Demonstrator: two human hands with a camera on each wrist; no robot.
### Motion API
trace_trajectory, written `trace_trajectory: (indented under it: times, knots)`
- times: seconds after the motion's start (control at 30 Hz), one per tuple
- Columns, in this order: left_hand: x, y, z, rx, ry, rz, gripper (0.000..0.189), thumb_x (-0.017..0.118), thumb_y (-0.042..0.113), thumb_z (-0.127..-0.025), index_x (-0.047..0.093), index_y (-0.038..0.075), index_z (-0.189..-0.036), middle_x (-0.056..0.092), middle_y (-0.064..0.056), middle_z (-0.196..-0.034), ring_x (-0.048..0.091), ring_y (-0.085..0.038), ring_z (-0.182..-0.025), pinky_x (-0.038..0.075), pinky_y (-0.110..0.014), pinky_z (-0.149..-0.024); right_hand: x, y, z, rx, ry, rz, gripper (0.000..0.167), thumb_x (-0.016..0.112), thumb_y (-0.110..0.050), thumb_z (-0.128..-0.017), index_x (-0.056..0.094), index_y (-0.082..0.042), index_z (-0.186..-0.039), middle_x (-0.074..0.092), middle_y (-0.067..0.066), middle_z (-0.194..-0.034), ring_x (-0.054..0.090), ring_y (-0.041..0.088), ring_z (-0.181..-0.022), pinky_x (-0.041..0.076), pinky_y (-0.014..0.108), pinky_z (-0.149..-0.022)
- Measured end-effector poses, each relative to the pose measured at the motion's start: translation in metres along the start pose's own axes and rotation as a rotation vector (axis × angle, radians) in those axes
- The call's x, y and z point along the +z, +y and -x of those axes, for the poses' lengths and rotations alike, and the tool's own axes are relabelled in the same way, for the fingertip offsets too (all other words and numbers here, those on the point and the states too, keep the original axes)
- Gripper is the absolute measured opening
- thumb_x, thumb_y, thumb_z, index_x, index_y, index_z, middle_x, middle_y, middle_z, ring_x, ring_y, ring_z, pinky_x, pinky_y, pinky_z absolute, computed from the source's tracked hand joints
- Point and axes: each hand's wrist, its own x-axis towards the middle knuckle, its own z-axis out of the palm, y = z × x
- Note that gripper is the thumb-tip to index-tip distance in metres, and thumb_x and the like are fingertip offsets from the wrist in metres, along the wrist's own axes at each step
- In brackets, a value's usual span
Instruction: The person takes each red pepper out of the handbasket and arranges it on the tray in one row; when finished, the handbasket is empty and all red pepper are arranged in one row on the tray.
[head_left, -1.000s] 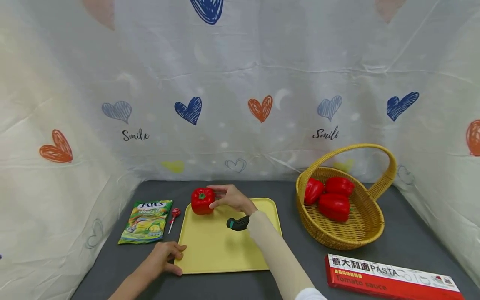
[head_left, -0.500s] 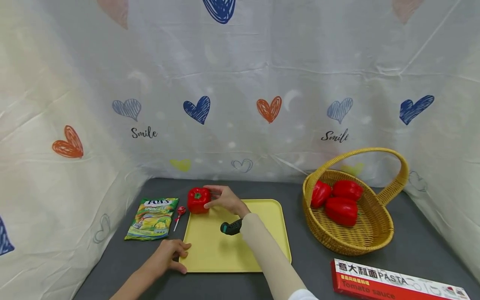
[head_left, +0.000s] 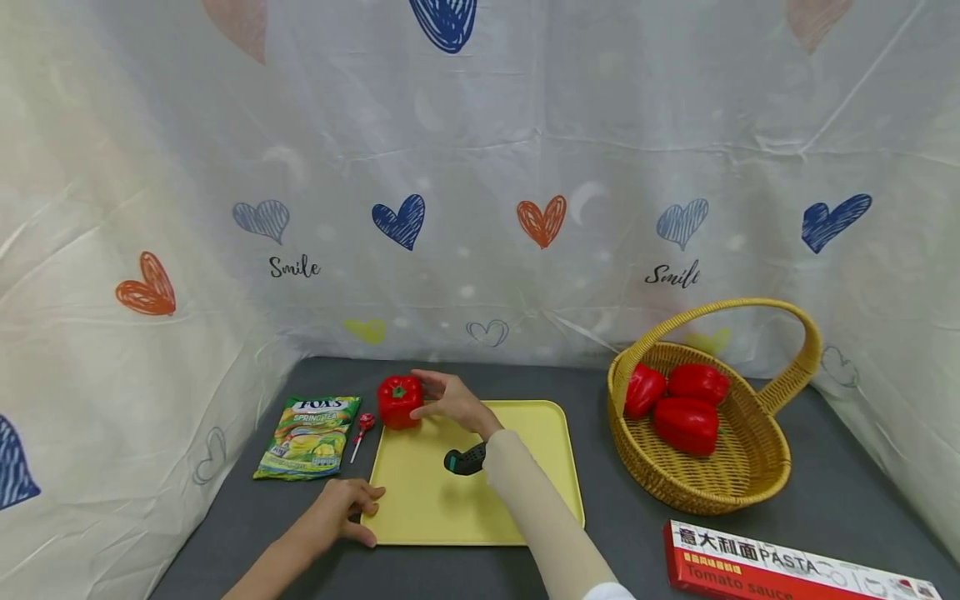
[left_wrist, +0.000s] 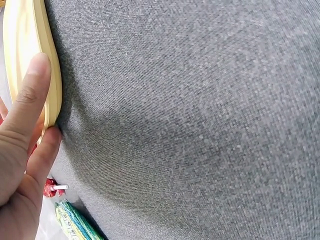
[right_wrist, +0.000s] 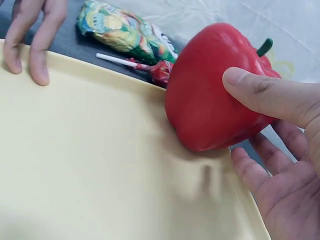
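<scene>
A red bell pepper [head_left: 399, 400] stands upright at the back left corner of the yellow tray [head_left: 435, 512]. My right hand [head_left: 453, 404] grips it from the right. In the right wrist view the thumb presses the near side of the bell pepper [right_wrist: 210, 95], while the other fingers pass partly out of sight behind it. My left hand [head_left: 341, 510] holds the tray's front left corner, thumb at the front edge and fingers over the left rim. The left wrist view shows those fingers against the tray's edge [left_wrist: 54, 85].
Left of the tray lie a red lollipop [head_left: 364, 423] and a green candy bag [head_left: 311, 437]. A yellow wicker basket [head_left: 727, 467] with three red bell peppers [head_left: 686, 425] stands at the right. In front of it lies a red pasta box [head_left: 750, 567]. A patterned curtain [head_left: 480, 250] backs the table.
The head view has turned slightly left, so the scene shifts rightward. The right hand and bell pepper have moved slightly left relative to the tray. The left hand stays at the tray's corner.
</scene>
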Motion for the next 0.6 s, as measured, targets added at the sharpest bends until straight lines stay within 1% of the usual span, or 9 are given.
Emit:
trace_trajectory:
  times: [0.1,0.17,0.3,0.4,0.47,0.6]
  knots:
    - [0.003,0.0,-0.003,0.002,-0.005,-0.001,0.03,0.09,0.025,-0.057,0.071,0.004,-0.067,0.07,-0.023,-0.099,0.068,-0.03,-0.092,0.053,-0.022,-0.067,-0.007,-0.001,0.008,-0.016,-0.019,0.012,0.069,0.071,0.004,-0.083,0.043,-0.009,-0.145,0.041,0.008,-0.149,0.038,0.03,-0.136,0.036,0.04,-0.106]
    - [0.004,0.0,-0.003,0.007,-0.008,0.001,0.031,0.09,0.025,-0.057,0.074,0.002,-0.071,0.07,-0.023,-0.099,0.068,-0.03,-0.092,0.054,-0.022,-0.067,-0.012,-0.002,0.016,-0.033,-0.037,0.036,0.069,0.071,0.0,-0.084,0.04,-0.01,-0.146,0.038,0.009,-0.15,0.036,0.03,-0.137,0.035,0.041,-0.107]
    - [0.003,-0.002,-0.003,0.019,-0.014,-0.01,0.031,0.089,0.025,-0.057,0.073,0.003,-0.07,0.07,-0.023,-0.099,0.068,-0.03,-0.091,0.054,-0.022,-0.066,-0.024,-0.009,0.036,-0.066,-0.069,0.069,0.065,0.068,-0.005,-0.088,0.039,-0.01,-0.147,0.035,0.012,-0.152,0.035,0.029,-0.138,0.038,0.038,-0.105]
    - [0.002,-0.003,-0.002,0.017,-0.014,-0.011,0.03,0.09,0.026,-0.057,0.072,0.004,-0.068,0.07,-0.023,-0.099,0.068,-0.03,-0.092,0.054,-0.023,-0.067,-0.034,-0.018,0.055,-0.099,-0.086,0.036,0.062,0.067,-0.005,-0.09,0.04,-0.006,-0.145,0.039,0.013,-0.149,0.038,0.029,-0.136,0.042,0.034,-0.102]
    - [0.001,-0.003,-0.001,0.01,-0.018,-0.001,0.03,0.09,0.025,-0.057,0.074,0.003,-0.071,0.07,-0.023,-0.099,0.067,-0.032,-0.092,0.055,-0.024,-0.068,-0.042,-0.025,0.07,-0.121,-0.095,0.0,0.06,0.066,-0.005,-0.09,0.04,-0.002,-0.145,0.041,0.014,-0.148,0.038,0.032,-0.136,0.044,0.034,-0.1]
    - [0.001,-0.003,-0.001,0.006,-0.022,0.005,0.032,0.09,0.023,-0.057,0.075,0.001,-0.075,0.069,-0.025,-0.099,0.067,-0.034,-0.092,0.056,-0.026,-0.068,-0.061,-0.035,0.104,-0.149,-0.073,-0.045,0.058,0.065,-0.006,-0.091,0.041,0.0,-0.144,0.043,0.016,-0.146,0.038,0.033,-0.135,0.046,0.034,-0.097]
